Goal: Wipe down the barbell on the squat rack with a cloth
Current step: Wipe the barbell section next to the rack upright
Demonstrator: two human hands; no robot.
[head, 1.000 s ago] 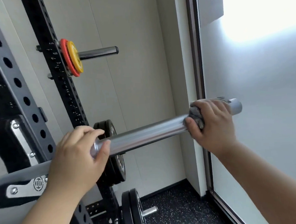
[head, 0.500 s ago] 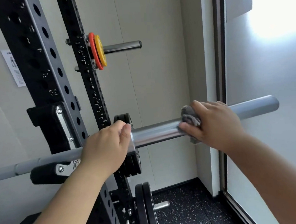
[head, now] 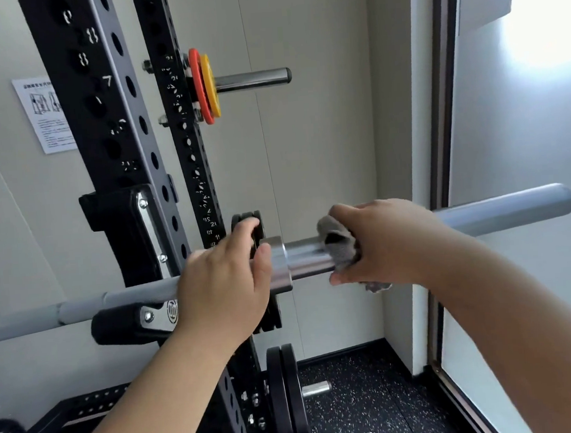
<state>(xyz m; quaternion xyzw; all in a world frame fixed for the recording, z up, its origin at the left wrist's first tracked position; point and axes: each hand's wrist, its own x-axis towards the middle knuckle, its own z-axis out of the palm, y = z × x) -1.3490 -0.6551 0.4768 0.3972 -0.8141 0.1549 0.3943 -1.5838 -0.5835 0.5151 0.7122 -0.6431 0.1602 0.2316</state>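
Observation:
A silver barbell (head: 500,211) lies across the black squat rack (head: 117,153), resting in a J-hook (head: 133,233), its sleeve pointing right. My right hand (head: 383,240) wraps a grey cloth (head: 338,246) around the sleeve, close to the collar. My left hand (head: 228,281) grips the bar just left of the collar (head: 279,264), beside the rack upright. The thin shaft runs off to the left edge.
Red and yellow plates (head: 204,86) sit on an upper storage peg. Black plates (head: 286,399) hang on lower pegs behind and below the bar. A glass door frame (head: 441,137) stands at the right. Speckled rubber floor lies below.
My right hand has slid the cloth leftward along the sleeve, from near its end to close by the collar. The view has shifted, showing more of the rack.

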